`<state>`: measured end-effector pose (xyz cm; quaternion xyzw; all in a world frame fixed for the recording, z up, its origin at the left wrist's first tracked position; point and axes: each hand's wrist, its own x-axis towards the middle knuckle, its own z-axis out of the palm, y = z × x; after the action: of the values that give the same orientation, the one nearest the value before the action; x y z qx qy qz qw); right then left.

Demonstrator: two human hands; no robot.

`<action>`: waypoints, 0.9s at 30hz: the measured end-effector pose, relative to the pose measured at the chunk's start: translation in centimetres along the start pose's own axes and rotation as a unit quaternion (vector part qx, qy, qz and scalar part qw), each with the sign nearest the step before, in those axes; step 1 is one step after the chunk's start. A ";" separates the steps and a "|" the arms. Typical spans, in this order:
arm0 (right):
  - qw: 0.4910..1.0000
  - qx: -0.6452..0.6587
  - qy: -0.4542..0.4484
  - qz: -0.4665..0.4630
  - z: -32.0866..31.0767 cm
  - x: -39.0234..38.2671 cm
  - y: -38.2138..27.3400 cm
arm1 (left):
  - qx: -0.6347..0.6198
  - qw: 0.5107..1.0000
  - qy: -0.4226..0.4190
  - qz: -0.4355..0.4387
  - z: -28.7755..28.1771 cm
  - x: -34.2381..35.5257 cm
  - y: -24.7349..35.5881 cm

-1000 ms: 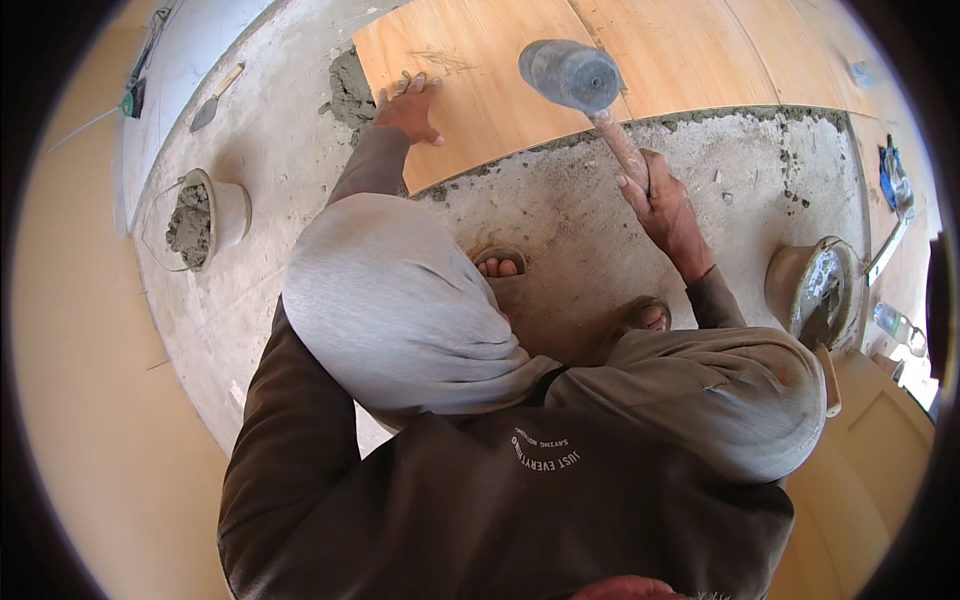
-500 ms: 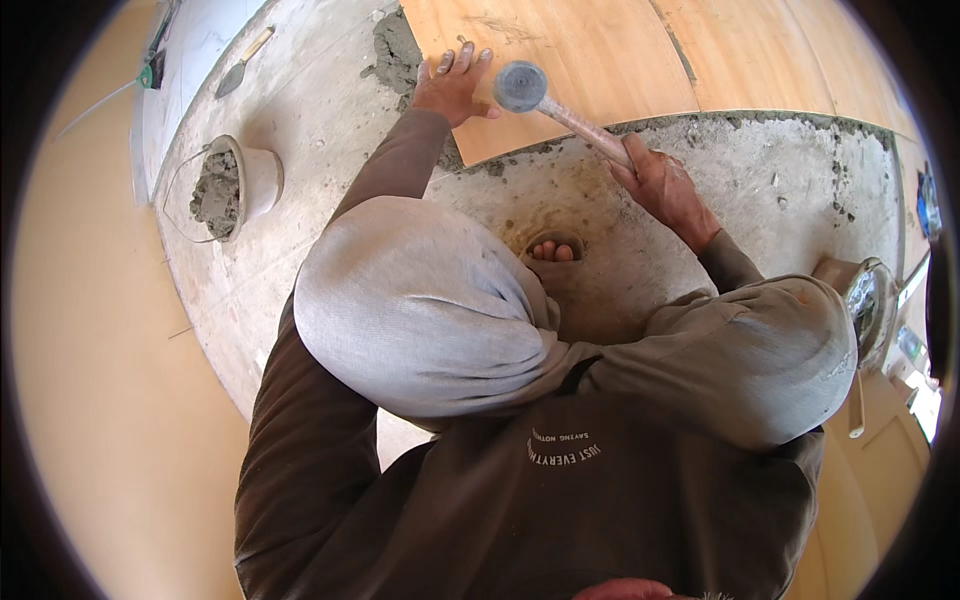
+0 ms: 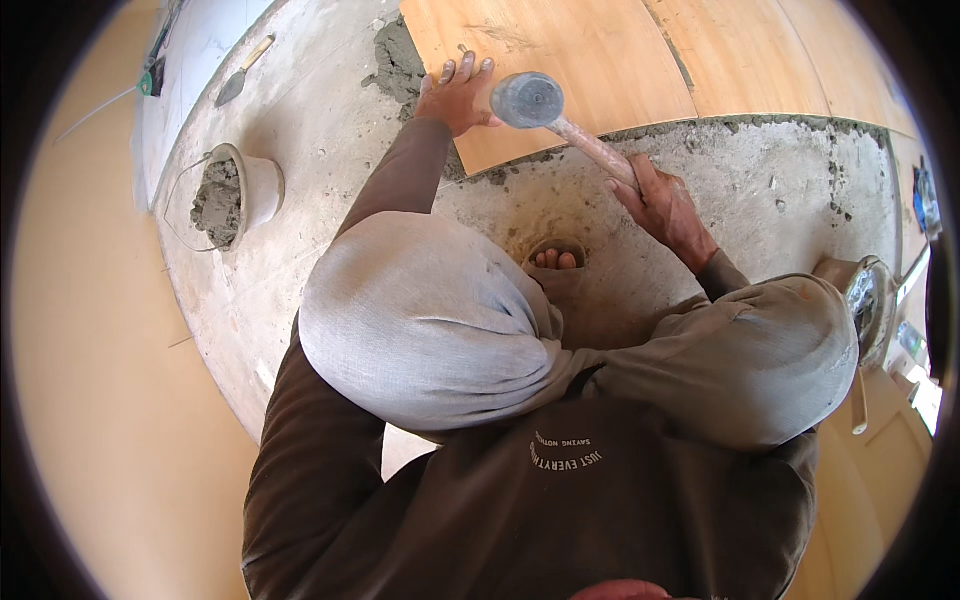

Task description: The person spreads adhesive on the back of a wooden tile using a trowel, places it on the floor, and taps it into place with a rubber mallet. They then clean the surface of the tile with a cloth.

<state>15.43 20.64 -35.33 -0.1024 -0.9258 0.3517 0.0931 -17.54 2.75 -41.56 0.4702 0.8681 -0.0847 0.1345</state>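
My right hand (image 3: 668, 210) is closed round the handle of a rubber mallet (image 3: 530, 100), whose grey round head is over the wood-coloured floor tile (image 3: 590, 60). Whether the head touches the tile, I cannot tell. My left hand (image 3: 458, 97) lies with fingers spread on the tile's left edge, close beside the mallet head. Wet grey mortar (image 3: 398, 65) shows along that edge, by my left wrist. More tiles of the same colour (image 3: 740, 50) continue to the right, with a mortar-smeared gap between them.
To the left stands a bucket (image 3: 262, 192) of mortar, and beyond it lies a pointed trowel (image 3: 232, 86). Another bucket (image 3: 868, 300) stands by my right knee. Bare rough concrete (image 3: 330, 120) lies around my foot (image 3: 556, 260) and along the tiles' near edge.
The mallet head has shifted slightly to the right and looks larger, raised nearer to me. My left hand stays spread at the tile's edge.
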 end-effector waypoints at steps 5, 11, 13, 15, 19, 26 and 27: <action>0.996 -0.040 -0.026 0.072 -0.9 -1.5 3.7 | -0.015 0.999 -0.040 -0.003 -2.0 -0.4 1.7; 0.989 -0.015 0.042 0.142 -2.3 -1.6 3.8 | -0.042 0.996 -0.073 -0.035 -3.8 -0.5 2.3; 0.981 -0.036 0.028 0.188 -2.4 -2.5 5.9 | -0.043 0.996 -0.076 -0.033 -4.2 -0.1 2.8; 0.975 -0.008 0.044 0.220 -4.2 -1.6 4.5 | -0.039 0.996 -0.075 -0.035 -4.0 -0.3 2.3; 0.963 0.037 0.086 0.255 -5.6 -2.4 3.2 | -0.032 0.996 -0.071 -0.032 -5.0 -0.2 2.9; 0.949 0.028 0.101 0.296 -6.6 -3.6 5.9 | -0.024 0.998 -0.057 -0.024 -4.2 -0.6 2.2; 0.944 0.035 0.114 0.307 -6.0 -4.4 5.2 | -0.022 0.998 -0.063 -0.021 -3.6 -1.1 2.2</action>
<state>21.78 27.13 -34.86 -0.4175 -0.8199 0.3815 0.0893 -15.74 4.07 -37.83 0.4427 0.8692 -0.0977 0.1973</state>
